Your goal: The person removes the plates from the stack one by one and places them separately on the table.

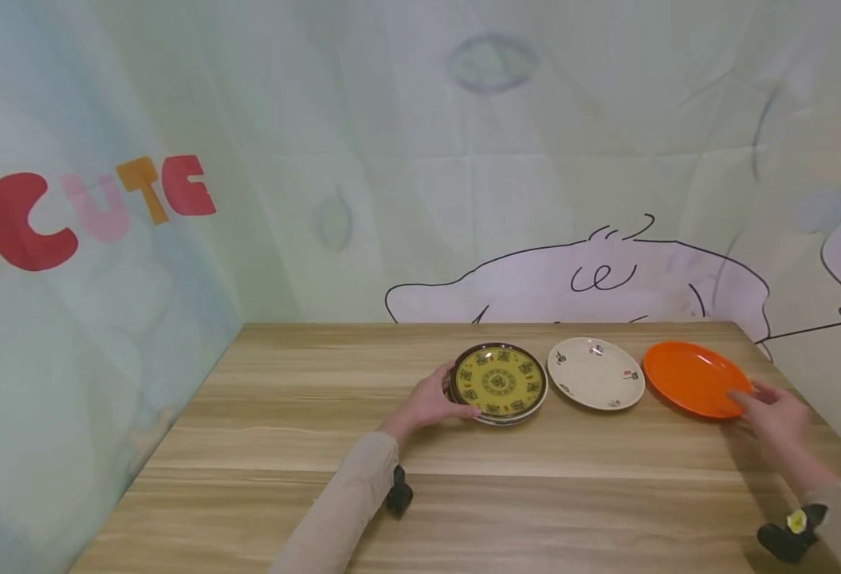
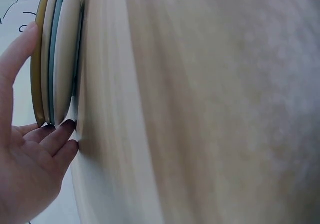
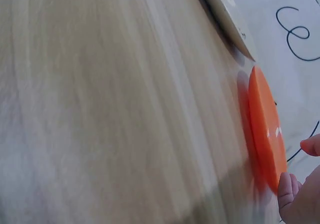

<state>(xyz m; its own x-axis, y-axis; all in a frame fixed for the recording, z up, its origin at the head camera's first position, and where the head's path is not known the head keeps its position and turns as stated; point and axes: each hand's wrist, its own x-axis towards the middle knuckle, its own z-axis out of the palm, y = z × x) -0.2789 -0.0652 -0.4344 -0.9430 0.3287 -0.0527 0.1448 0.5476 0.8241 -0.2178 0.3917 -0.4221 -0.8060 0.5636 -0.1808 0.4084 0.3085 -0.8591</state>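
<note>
A stack of several plates [image 1: 499, 383], with a yellow-green, dark-rimmed patterned plate on top, stands right of the table's middle. My left hand [image 1: 440, 399] holds its left side, thumb along the front rim and fingers round the edge. Seen edge-on in the left wrist view, the stack [image 2: 60, 59] has gold, cream and teal layers. At the right lies an orange oval plate [image 1: 693, 379]. Fingertips of my right hand [image 1: 775, 414] are at its right rim. In the right wrist view, the thumb [image 3: 311, 145] stands apart above the orange plate [image 3: 265, 129].
Between the stack and the orange plate lies a white plate [image 1: 595, 373] with small printed motifs. All the plates are near the back of the wooden table [image 1: 506, 510]. A printed cloth [image 1: 363, 159] hangs behind the table and along its sides.
</note>
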